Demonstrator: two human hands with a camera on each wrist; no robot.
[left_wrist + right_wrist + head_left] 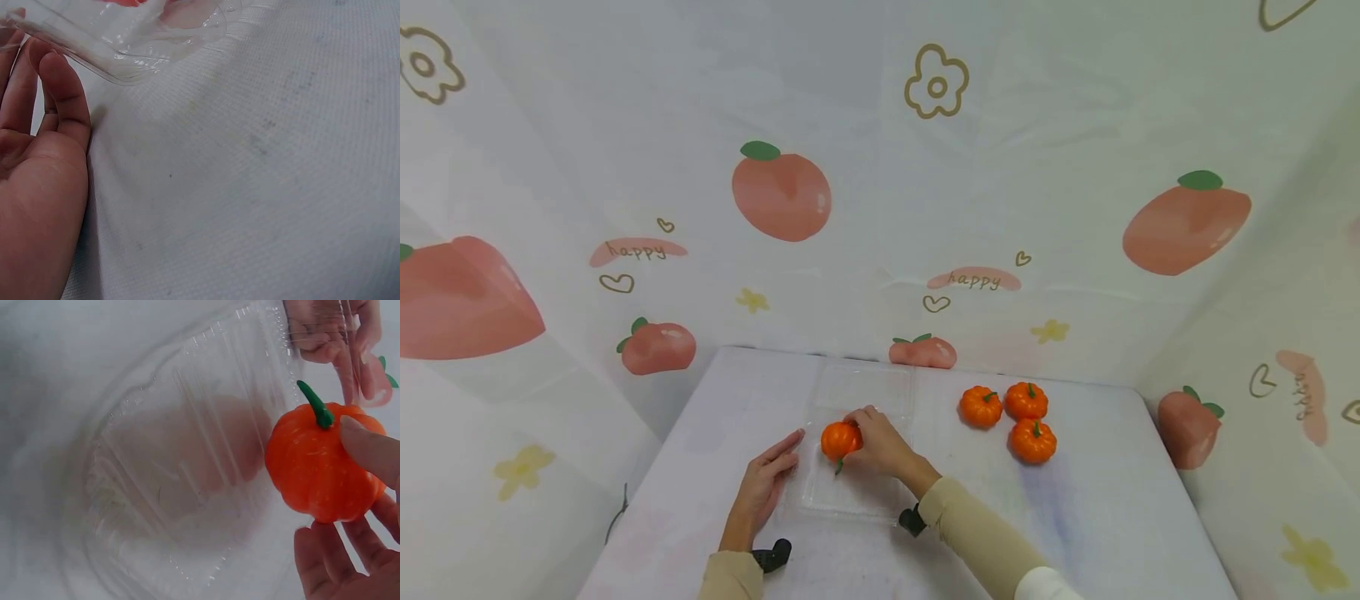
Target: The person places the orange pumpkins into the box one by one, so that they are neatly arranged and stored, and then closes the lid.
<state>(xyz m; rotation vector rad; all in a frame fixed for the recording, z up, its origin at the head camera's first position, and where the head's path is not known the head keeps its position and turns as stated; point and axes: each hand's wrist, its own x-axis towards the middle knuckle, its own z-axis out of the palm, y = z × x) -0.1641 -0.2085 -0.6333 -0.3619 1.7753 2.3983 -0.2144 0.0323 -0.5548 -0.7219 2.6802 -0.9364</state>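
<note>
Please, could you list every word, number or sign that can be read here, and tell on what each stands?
"happy": long pink patch, left on the white printed cloth backdrop.
"happy": similar pink patch, right of centre.
"happy", sideways, harder to read: pink patch at far right.
I see no lettering on the orange ribbed pumpkins or clear plastic container.

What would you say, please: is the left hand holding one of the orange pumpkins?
No, the left hand is at the edge of the clear container, while the right hand grips a pumpkin.
</note>
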